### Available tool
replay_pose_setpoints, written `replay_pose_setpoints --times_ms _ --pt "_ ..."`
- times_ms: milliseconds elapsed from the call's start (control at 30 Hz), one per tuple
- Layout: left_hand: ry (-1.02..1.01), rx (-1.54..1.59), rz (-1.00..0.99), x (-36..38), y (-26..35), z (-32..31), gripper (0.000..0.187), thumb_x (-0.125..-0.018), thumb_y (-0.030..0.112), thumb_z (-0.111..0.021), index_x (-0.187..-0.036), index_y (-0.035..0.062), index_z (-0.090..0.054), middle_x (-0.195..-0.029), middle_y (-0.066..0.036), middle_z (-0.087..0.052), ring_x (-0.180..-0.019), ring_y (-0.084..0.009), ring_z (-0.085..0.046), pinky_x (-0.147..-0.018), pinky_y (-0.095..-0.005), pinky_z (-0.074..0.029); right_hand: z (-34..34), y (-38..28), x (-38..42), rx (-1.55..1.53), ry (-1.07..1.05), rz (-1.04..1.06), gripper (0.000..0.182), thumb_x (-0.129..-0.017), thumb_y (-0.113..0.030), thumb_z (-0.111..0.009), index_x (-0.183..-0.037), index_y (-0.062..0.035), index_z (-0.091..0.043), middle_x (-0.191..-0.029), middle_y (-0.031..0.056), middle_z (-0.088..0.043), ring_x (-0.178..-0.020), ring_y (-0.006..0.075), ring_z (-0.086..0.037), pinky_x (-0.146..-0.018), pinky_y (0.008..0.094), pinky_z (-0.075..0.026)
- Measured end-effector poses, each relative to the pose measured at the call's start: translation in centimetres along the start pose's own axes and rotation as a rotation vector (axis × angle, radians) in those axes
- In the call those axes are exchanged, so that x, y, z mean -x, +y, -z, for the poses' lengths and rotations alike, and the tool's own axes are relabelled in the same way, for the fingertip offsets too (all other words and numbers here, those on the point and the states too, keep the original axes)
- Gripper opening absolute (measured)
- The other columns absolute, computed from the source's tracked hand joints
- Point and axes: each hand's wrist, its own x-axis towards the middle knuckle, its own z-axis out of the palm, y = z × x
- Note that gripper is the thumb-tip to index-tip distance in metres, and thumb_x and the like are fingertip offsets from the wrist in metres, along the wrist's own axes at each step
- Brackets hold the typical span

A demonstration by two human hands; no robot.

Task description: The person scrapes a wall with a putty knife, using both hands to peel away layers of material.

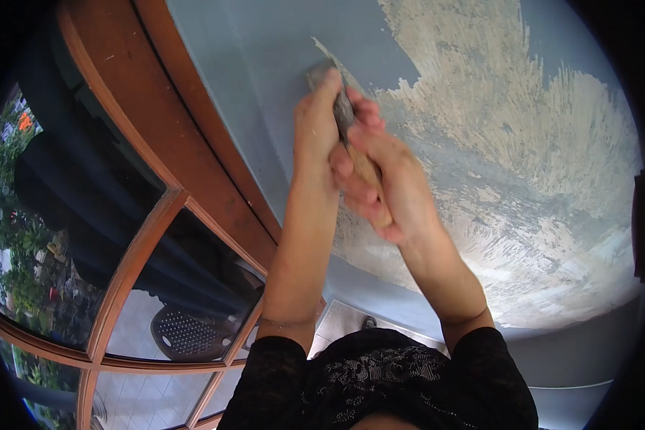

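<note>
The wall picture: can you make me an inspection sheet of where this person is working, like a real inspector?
Surface: wall, blue-grey with broad, rough pale patches.
Job's things: hand scraper with a wooden handle; whether its blade touches the wall is hard to tell.
Clutter: nothing seen.
Grips: left hand holds the scraper near its blade; right hand is wrapped around the handle.
Cables: nothing seen.
Surroundings: wood-framed glass panes at left; a chair with holes in its back and plants show through them.

wood-framed glass panes (140, 269) at left, green foliage (21, 240) outside, dark perforated chair back (188, 335) behind glass, pale tiled floor (332, 321)
</note>
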Motion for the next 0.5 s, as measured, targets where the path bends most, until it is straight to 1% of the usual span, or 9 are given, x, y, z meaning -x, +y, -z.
replay_pose_setpoints --times_ms 67,167,200,300,400,500 --pt "-0.039 -0.050 0.057 1.1 -1.6 0.3 0.038 -0.086 0.036 -0.049 -0.070 0.0009 -0.050 -0.061 -0.013 -0.056 -0.048 -0.0202 -0.055 -0.046 -0.0306 -0.047 0.7 1.2 2.2 -0.008 0.083 -0.003 0.029 -0.090 -0.022 -0.038 -0.073 -0.0007 -0.044 -0.049 0.0022 -0.039 -0.029 0.0050 -0.025 -0.024 0.0169 -0.021" --pt "-0.075 -0.051 0.107 2.6 -3.7 0.2 0.039 -0.085 0.037 -0.050 -0.069 0.0016 -0.050 -0.060 -0.013 -0.056 -0.048 -0.0201 -0.056 -0.045 -0.0301 -0.047 1.8 1.9 4.4 -0.066 0.114 0.000 0.031 -0.091 -0.023 -0.037 -0.071 -0.0004 -0.044 -0.048 0.0022 -0.038 -0.029 0.0045 -0.025 -0.024 0.0171 -0.020" --pt "-0.074 -0.055 0.123 3.0 -3.9 0.0 0.040 -0.085 0.038 -0.051 -0.067 0.0021 -0.050 -0.060 -0.013 -0.056 -0.047 -0.0200 -0.056 -0.044 -0.0294 -0.047 1.7 2.1 4.9 -0.064 0.161 0.001 0.031 -0.091 -0.022 -0.036 -0.070 -0.0004 -0.044 -0.046 0.0016 -0.037 -0.028 0.0041 -0.023 -0.024 0.0169 -0.020" --pt "-0.079 -0.060 0.163 3.7 -4.4 -0.2 0.039 -0.085 0.037 -0.050 -0.068 0.0022 -0.050 -0.061 -0.013 -0.056 -0.050 -0.0199 -0.057 -0.046 -0.0292 -0.048 2.0 2.0 5.7 -0.150 0.160 0.002 0.027 -0.090 -0.021 -0.040 -0.074 -0.0007 -0.048 -0.060 0.0069 -0.048 -0.034 0.0070 -0.035 -0.026 0.0186 -0.022" --pt "-0.106 -0.021 0.123 3.8 -5.0 0.0 0.038 -0.086 0.038 -0.050 -0.073 0.0021 -0.051 -0.067 -0.014 -0.058 -0.055 -0.0205 -0.058 -0.050 -0.0299 -0.050 2.3 2.1 5.6 -0.212 0.140 0.025 0.023 -0.091 -0.018 -0.040 -0.078 -0.0001 -0.047 -0.068 0.0079 -0.050 -0.037 0.0071 -0.037 -0.026 0.0183 -0.024" --pt "-0.106 0.171 0.111 5.0 -5.2 -0.3 0.037 -0.086 0.038 -0.050 -0.079 0.0018 -0.051 -0.074 -0.016 -0.059 -0.061 -0.0228 -0.060 -0.056 -0.0319 -0.052 1.9 1.6 5.6 -0.267 0.164 0.023 0.021 -0.091 -0.017 -0.039 -0.083 0.0007 -0.047 -0.067 0.0076 -0.050 -0.037 0.0071 -0.037 -0.026 0.0183 -0.024"
